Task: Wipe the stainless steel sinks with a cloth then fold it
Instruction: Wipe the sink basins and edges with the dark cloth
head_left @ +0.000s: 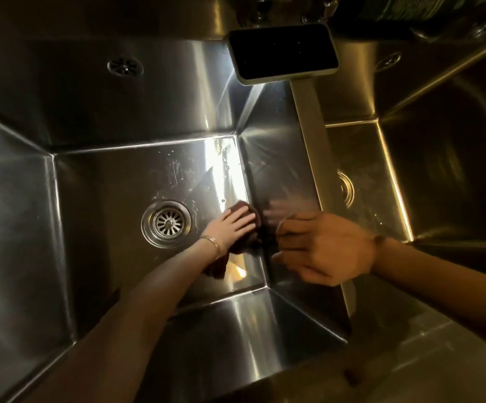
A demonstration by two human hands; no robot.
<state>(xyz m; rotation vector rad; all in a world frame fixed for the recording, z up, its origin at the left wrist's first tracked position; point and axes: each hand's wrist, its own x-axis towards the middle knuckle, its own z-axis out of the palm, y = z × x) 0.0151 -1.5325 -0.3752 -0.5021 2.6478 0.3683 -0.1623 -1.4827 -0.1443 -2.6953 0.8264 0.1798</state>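
Note:
A deep stainless steel sink (113, 175) fills the left and middle of the view, with a round drain (166, 223) in its floor. A dark brown cloth (246, 239) lies on the sink floor at the right-hand corner, where the floor meets the right wall. My left hand (233, 226) presses flat on the cloth, fingers spread, a bangle on its wrist. My right hand (323, 247) hovers beside the sink's right wall, fingers apart and blurred, holding nothing. A second sink (439, 158) lies to the right, behind a steel divider (313, 126).
A dark phone (284, 52) rests on the divider at the back rim. Overflow grilles (125, 66) sit on the back walls. The right sink has its own drain (346, 189). Water drops dot the left sink's floor.

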